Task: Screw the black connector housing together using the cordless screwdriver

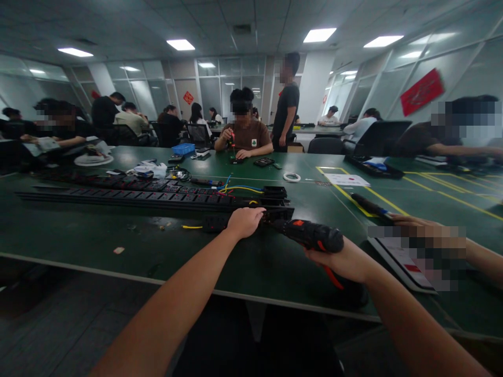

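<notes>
My right hand (pixel 341 256) is wrapped round the grip of a black and orange cordless drill (pixel 310 233), which points left. Its tip reaches the end of a short black socket strip (pixel 214 224), close to my left fingertips. My left hand (pixel 245 222) is closed on that strip and covers its middle; the exact contact under the fingers is hidden. A short yellow wire (pixel 192 227) sticks out of the strip's left end. Just behind lies a long black power strip (pixel 157 198) with a row of sockets, and blue and yellow wires (pixel 239 188) run at its right end.
At right, another person's hand (pixel 428 230) is beside a tablet-like board (pixel 408 267) and a dark tool (pixel 369 204). A white tape roll (pixel 291 177), a paper sheet (pixel 346 179) and a blue basket (pixel 183 149) are farther back. Across the table (pixel 157 246) a person works with a screwdriver (pixel 233 140).
</notes>
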